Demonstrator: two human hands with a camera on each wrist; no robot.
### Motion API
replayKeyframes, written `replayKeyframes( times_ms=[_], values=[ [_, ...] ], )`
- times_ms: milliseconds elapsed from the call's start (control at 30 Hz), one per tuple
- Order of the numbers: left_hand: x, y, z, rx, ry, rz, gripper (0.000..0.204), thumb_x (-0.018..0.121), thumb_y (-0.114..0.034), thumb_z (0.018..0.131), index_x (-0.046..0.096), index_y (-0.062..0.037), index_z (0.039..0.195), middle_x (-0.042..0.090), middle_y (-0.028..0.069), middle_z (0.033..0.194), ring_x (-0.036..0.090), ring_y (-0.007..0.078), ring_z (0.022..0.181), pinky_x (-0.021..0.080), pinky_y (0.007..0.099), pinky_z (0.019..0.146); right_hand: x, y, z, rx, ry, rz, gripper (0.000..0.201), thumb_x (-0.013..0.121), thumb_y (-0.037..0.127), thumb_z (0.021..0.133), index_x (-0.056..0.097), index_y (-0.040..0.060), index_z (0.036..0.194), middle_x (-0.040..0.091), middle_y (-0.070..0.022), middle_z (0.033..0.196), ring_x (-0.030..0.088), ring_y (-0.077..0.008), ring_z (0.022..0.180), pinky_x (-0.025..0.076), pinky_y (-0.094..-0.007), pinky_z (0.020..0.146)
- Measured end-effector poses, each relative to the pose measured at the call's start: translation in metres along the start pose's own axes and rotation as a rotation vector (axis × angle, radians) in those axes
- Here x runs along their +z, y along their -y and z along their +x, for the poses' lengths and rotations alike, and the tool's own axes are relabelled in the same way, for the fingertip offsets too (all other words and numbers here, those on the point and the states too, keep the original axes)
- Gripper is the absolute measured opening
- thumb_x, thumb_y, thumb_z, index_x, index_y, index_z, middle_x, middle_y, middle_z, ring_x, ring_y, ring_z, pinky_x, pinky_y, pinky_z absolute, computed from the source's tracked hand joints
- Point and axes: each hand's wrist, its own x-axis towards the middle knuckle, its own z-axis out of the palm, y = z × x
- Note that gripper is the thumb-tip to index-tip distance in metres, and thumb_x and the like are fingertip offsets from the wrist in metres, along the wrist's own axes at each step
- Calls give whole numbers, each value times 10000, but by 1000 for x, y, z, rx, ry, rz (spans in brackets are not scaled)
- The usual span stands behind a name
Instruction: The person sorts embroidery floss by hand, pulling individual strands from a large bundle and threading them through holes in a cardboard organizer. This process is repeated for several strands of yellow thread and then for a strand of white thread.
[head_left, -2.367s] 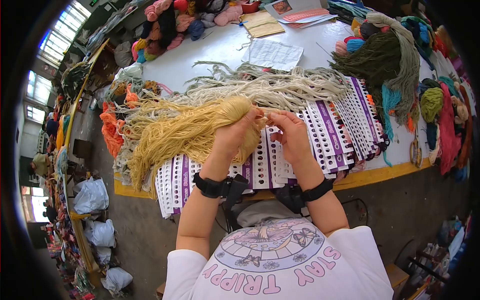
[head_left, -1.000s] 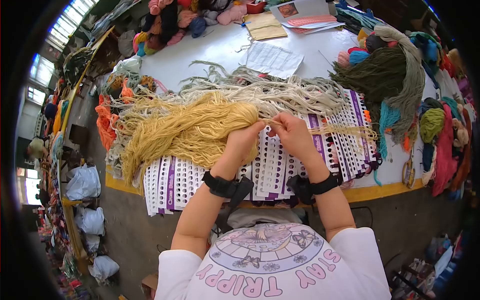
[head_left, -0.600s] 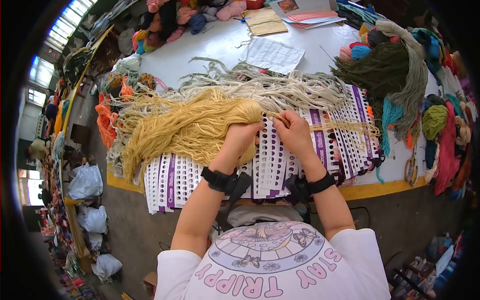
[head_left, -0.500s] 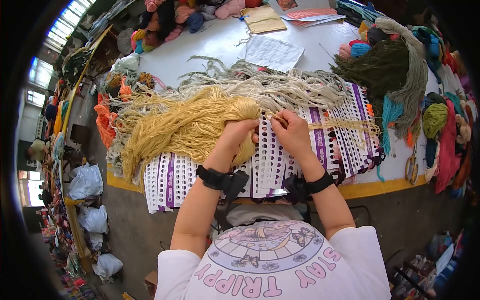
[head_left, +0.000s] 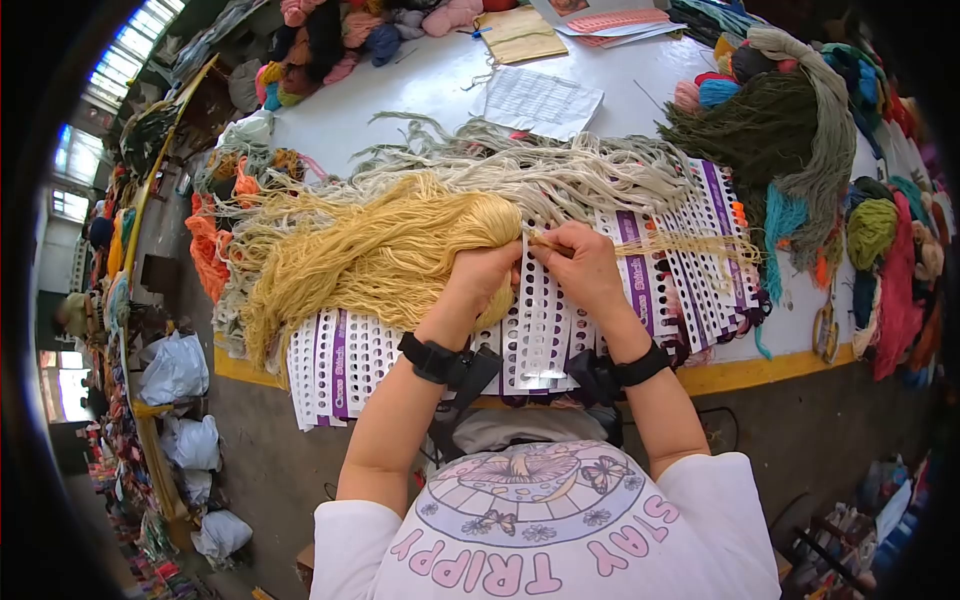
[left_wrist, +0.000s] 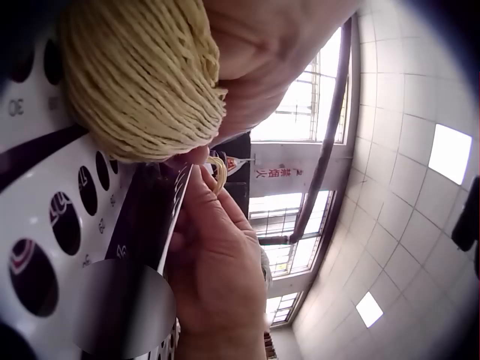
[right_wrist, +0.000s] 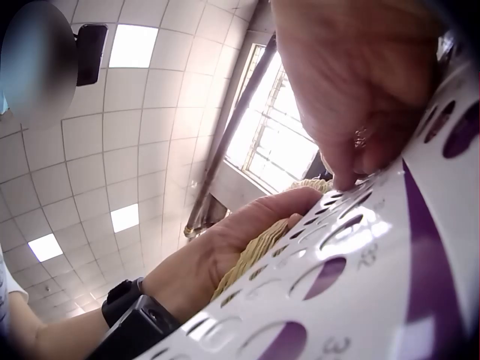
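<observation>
A thick hank of yellow thread (head_left: 370, 250) lies over white-and-purple punched thread cards (head_left: 540, 335) printed "Cross Stitch". My left hand (head_left: 482, 278) grips the hank's rounded right end, its fingertips at the edge of a card. Close beside it, my right hand (head_left: 588, 268) pinches a few yellow strands at the card's upper end. A small loop of yellow thread (left_wrist: 219, 174) stands out above the right fingers in the left wrist view. To the right of that hand, loose yellow strands (head_left: 690, 246) trail across the cards. In the right wrist view, the curled right fingers partly hide the thread.
Cream and grey hanks (head_left: 580, 175) lie behind the cards. Dark green thread (head_left: 760, 135) and scissors (head_left: 825, 330) are at the right, orange yarn (head_left: 205, 250) at the left. A printed sheet (head_left: 540, 100) lies farther back. The table's yellow edge (head_left: 770, 368) runs in front.
Since the oldest frame, yellow strands have come to lie across the cards right of my right hand. That hand has closed from spread fingers into a pinch, and lately shifted slightly left.
</observation>
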Motion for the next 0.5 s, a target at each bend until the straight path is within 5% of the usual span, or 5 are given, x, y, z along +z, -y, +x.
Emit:
replayKeyframes(
  times_ms=[133,267,367,467,500],
  values=[
    [-17,-12,-2,-94,-1,-240,70,543,-97,781,562,-30,793,519,12,622,457,79,485,386,202,432,2,-3,-2,-41,-23,-74,136,659,125,693,642,16,773,581,-110,705,570,-233,642,444,-305,584],
    [-44,-26,2,-368,434,-708,108,484,-86,792,551,-24,850,529,36,677,444,82,464,419,206,456,2,0,-2,-86,-23,-174,157,641,170,723,630,16,753,561,-115,677,549,-264,647,430,-327,584],
    [-23,-37,-17,-259,456,-547,183,500,-118,816,545,4,946,533,23,679,452,63,509,405,201,475,0,4,-1,-47,5,-245,219,600,227,772,603,13,725,548,-117,667,541,-259,628,418,-326,564],
    [-2,-25,-27,-14,298,20,193,550,-133,807,554,0,947,538,27,678,471,70,547,409,215,493,0,2,0,171,-28,152,282,561,279,808,573,16,709,534,-113,653,536,-251,623,411,-330,559],
    [3,-21,-25,99,268,246,182,566,-139,801,557,-7,927,537,24,678,474,74,555,409,220,497,1,-1,0,155,-37,94,277,552,273,820,576,9,741,528,-95,648,520,-213,604,405,-307,547]
  ],
)
